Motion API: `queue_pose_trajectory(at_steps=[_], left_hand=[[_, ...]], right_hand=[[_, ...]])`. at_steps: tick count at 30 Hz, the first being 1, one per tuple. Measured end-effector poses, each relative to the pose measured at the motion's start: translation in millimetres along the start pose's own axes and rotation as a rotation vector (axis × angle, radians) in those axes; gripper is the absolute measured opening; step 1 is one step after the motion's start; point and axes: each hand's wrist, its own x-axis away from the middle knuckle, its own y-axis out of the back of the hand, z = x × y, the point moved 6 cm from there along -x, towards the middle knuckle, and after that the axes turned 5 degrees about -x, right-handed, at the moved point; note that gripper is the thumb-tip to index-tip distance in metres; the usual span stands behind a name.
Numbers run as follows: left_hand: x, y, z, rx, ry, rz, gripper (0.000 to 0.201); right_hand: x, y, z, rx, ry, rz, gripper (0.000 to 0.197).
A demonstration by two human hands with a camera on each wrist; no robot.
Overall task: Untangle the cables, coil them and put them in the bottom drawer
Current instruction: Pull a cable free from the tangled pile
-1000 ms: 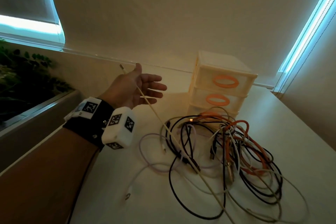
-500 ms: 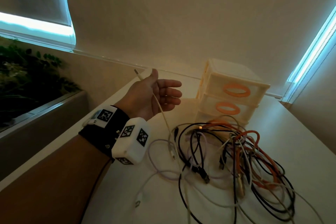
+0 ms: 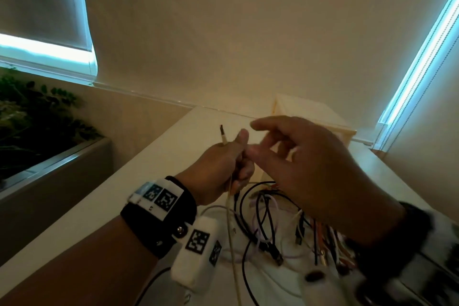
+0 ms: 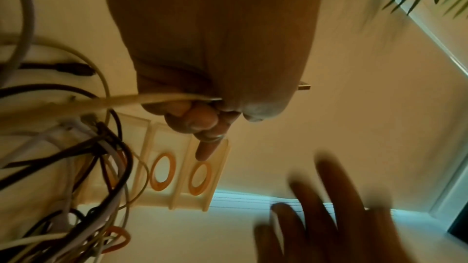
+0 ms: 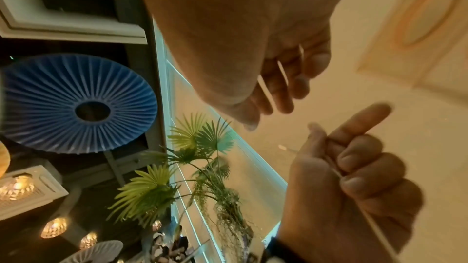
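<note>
My left hand is curled round a thin cream cable and holds it up over the white table. The cable's plug end sticks up past my thumb. From the fist the cable hangs down into the tangle of black, white, lilac and orange cables. The left wrist view shows the same grip on the cream cable. My right hand hovers just right of the left fist with fingers loosely spread, holding nothing. It hides most of the cream drawer unit, whose orange handles show in the left wrist view.
The drawer unit stands against the back wall behind the tangle. A planter with green leaves runs along the table's left edge. Windows with blinds are at the left and the far right. Bare table lies left of the cables.
My left hand has closed from an open palm into a fist round the cream cable. My right hand has come into view from the right, up close to the left fist.
</note>
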Motion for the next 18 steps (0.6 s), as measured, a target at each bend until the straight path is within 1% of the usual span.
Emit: queue_pose_trajectory(at_steps=[2, 3, 6, 8, 10, 14, 15, 16, 17, 18], left_hand=[[3, -1, -2, -0.042, -0.034, 0.0, 0.042], [4, -2, -2, -0.035, -0.038, 0.012, 0.039], [4, 0, 3, -0.01, 0.01, 0.006, 0.043], [4, 2, 5, -0.034, 0.039, -0.021, 0.048], [2, 5, 6, -0.03, 0.051, -0.046, 0.044], [1, 13, 5, 0.008, 0.095, -0.101, 0.036], [0, 17, 6, 0.034, 0.098, -0.108, 0.035], [0, 20, 5, 0.068, 0.097, -0.106, 0.034], [-1, 23, 4, 0.108, 0.09, -0.105, 0.036], [-3, 27, 4, 0.154, 0.085, -0.111, 0.043]], right_hand=[[-34, -24, 0, 0.105, 0.003, 0.025, 0.038], [-48, -36, 1, 0.158, 0.004, 0.06, 0.034], [-68, -50, -4, 0.197, 0.004, 0.115, 0.018], [-76, -52, -10, 0.126, -0.012, 0.114, 0.012], [-82, -49, -13, 0.014, -0.021, 0.059, 0.009], [-81, -52, -28, -0.232, -0.096, -0.045, 0.007], [-78, -54, -31, -0.278, -0.102, -0.064, 0.008], [-72, -56, -34, -0.29, -0.105, -0.076, 0.017], [-63, -60, -37, -0.267, -0.119, -0.074, 0.03], [-53, -66, -40, -0.251, -0.152, -0.067, 0.043]])
